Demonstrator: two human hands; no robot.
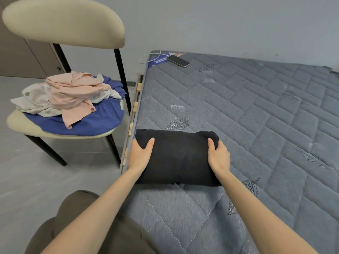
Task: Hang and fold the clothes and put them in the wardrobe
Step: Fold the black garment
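A black garment (178,158), folded into a compact rectangle, lies on the grey quilted mattress (256,125) near its left edge. My left hand (140,154) grips its left end, thumb on top and fingers tucked under the side. My right hand (219,156) grips the right end the same way. On the cream chair (62,24) to the left sits a loose pile of clothes (73,101): pink and off-white pieces on top of a blue one.
A phone (178,61) with a white cable lies at the mattress's far left corner, beside a blue label. Wardrobe doors (23,59) stand behind the chair at the far left. Grey tiled floor runs between chair and bed. My knee in brown fabric shows at the bottom.
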